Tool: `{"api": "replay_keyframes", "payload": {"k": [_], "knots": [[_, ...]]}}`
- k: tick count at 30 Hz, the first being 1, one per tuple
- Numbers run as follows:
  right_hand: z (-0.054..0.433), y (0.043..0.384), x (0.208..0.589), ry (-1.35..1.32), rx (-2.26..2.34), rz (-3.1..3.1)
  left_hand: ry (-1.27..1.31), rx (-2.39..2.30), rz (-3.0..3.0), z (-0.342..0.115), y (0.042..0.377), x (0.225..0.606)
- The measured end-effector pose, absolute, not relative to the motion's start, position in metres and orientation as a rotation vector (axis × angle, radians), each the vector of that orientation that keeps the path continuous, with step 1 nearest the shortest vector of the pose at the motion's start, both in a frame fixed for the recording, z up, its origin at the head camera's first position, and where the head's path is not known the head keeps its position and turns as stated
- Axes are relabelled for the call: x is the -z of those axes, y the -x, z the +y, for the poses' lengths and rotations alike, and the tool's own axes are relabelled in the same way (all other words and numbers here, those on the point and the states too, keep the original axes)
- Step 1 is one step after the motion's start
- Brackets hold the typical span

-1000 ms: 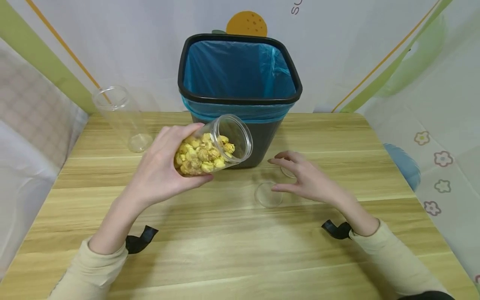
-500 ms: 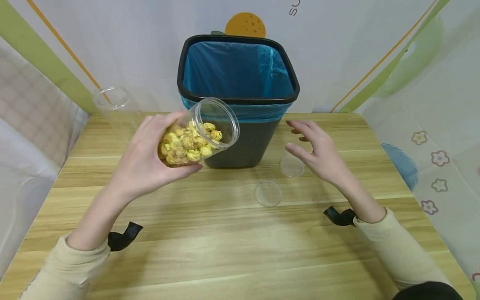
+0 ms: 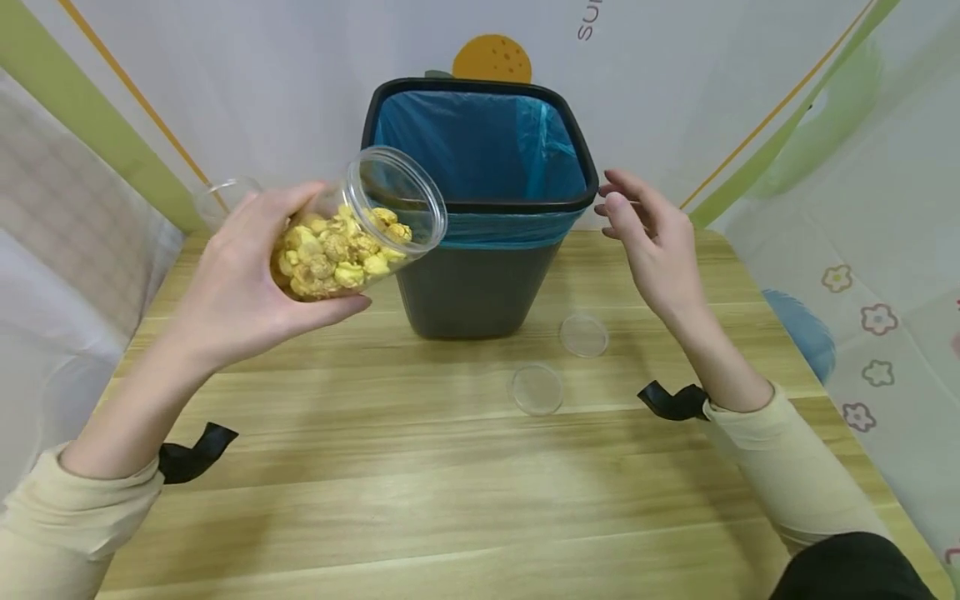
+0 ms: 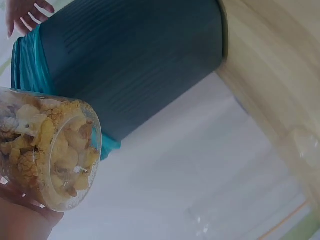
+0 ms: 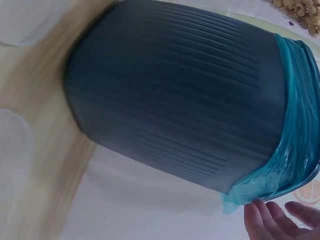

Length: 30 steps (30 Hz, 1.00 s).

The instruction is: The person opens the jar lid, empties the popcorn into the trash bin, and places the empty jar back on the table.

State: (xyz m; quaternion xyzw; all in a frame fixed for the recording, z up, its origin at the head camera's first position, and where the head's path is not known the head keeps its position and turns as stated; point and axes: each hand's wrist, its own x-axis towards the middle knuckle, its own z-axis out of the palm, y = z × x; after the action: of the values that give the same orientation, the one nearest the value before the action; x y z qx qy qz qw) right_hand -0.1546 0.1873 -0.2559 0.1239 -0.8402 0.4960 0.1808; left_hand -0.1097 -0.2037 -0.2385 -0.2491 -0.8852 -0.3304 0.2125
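My left hand grips a clear plastic jar of yellow popcorn, fingers round its far side and thumb beneath. The jar is uncapped and tilted, its mouth pointing up and right, beside the left front of a trash bin. A blue bag lines this black-rimmed bin. At the bin's right rim, my right hand has relaxed fingers and holds nothing. In the right wrist view the fingers are close to the bag's overhang; whether they touch it I cannot tell.
Two clear round lids, a nearer lid and a farther lid, lie on the wooden table before the bin. A tall clear container stands behind my left hand, mostly hidden. A printed curtain hangs behind.
My left hand has carried the popcorn jar up and to the left. My right hand has risen from over the lids to the bin's right rim.
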Motion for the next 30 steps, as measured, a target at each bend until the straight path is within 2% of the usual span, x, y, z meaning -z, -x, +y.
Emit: {"api": "replay_keyframes", "payload": {"k": [17,30], "knots": [[0.171,0.178,0.220,-0.211,-1.406,-2.564,0.645,0.846,-2.568,-0.226,0.140,0.199],[0.166,0.191,0.223,-0.179,-1.430,-2.682,0.681,0.678,-2.665,-0.233,0.178,0.171]]}}
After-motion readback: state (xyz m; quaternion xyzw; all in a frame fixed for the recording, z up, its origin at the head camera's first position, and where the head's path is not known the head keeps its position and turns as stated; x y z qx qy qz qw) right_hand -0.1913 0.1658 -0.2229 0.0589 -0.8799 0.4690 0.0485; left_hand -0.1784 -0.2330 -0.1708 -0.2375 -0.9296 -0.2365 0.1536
